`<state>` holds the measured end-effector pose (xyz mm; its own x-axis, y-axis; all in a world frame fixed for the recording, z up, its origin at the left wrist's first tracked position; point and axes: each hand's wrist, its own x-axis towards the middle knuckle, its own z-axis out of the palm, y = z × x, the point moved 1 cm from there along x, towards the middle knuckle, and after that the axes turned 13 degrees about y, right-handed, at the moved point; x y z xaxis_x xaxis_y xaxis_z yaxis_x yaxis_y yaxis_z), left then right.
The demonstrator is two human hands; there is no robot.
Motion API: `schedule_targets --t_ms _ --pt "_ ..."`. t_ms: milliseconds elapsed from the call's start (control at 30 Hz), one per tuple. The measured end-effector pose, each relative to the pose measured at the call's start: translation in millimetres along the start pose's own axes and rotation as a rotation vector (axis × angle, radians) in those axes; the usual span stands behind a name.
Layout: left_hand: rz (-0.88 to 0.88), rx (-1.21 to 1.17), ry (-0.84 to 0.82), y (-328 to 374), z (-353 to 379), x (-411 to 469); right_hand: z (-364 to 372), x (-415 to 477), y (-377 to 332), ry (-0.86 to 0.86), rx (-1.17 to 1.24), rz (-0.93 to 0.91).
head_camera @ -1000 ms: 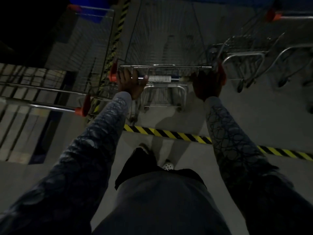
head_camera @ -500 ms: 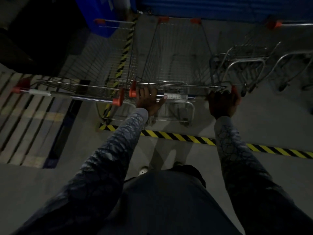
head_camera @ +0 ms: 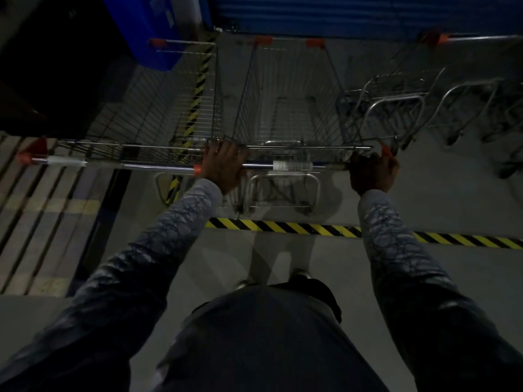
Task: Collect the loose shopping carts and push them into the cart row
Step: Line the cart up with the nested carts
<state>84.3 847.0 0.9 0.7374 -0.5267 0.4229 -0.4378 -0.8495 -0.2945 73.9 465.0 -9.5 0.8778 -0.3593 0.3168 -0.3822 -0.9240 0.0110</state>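
A wire shopping cart [head_camera: 288, 108] with orange corner caps stands straight ahead of me in dim light. My left hand [head_camera: 223, 166] is closed around the left end of its handle bar [head_camera: 291, 166], and my right hand [head_camera: 373, 172] is closed around the right end. A second cart [head_camera: 158, 114] stands close beside it on the left, its handle [head_camera: 113, 164] almost level with mine. More nested carts [head_camera: 396, 103] stand to the right, with their chrome frames showing.
A yellow-and-black striped line [head_camera: 311, 229] crosses the concrete floor just behind the cart's rear wheels, and another stripe [head_camera: 198, 89] runs forward under the left cart. A wooden pallet [head_camera: 36, 216] lies at the left. A blue shutter wall [head_camera: 339, 15] closes off the front.
The cart under my hands has rolled forward, and its handle now lines up with the left cart's handle. The blue wall and the carts' front ends have come into view.
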Motion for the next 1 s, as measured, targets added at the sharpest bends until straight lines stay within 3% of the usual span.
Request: schedule_targets --t_ms 233,767,1000 --pt "-0.150 0.069 -0.200 -35 -6 -1 -1 -8 2 -0.032 -0.046 -0.008" --pt "-0.165 0.022 -0.270 -38 -14 -7 -10 -32 4 0.116 0.036 -0.073" --pt "-0.153 0.012 -0.268 -39 -15 -9 -17 -28 10 0.032 -0.013 -0.017"
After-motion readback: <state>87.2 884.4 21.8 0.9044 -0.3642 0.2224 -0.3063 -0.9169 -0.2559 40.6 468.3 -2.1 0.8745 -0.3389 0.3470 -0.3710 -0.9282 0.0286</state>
